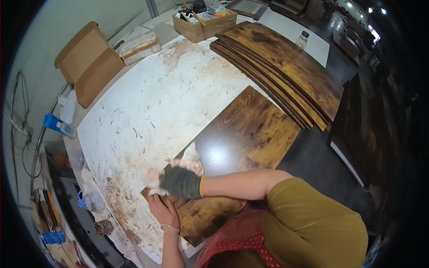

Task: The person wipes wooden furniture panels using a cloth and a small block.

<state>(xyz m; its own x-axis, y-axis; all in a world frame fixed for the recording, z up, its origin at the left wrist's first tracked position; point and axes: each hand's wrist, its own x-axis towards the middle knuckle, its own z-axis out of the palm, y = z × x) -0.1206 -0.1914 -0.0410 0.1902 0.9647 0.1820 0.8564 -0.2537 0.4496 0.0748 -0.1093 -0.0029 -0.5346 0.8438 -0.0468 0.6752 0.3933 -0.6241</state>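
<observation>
Cloth (190, 161), pale and crumpled, is lying on the near left corner of a dark wooden board (241, 143), at about 7 o'clock from the middle of the white, stained table (147, 102). The right hand (181, 182), wearing a dark glove, is closing around the cloth and pressing it onto the board. The bare left hand (163, 212) is resting flat on the board's near edge, fingers spread and gripping nothing, just below the gloved one. At 2 o'clock from the board a stack of boards (286, 67) is lying fanned out. At 12 o'clock a tray (203, 22) of small items is sitting on the far edge. At 10 o'clock an open cardboard box (89, 62) is standing.
</observation>
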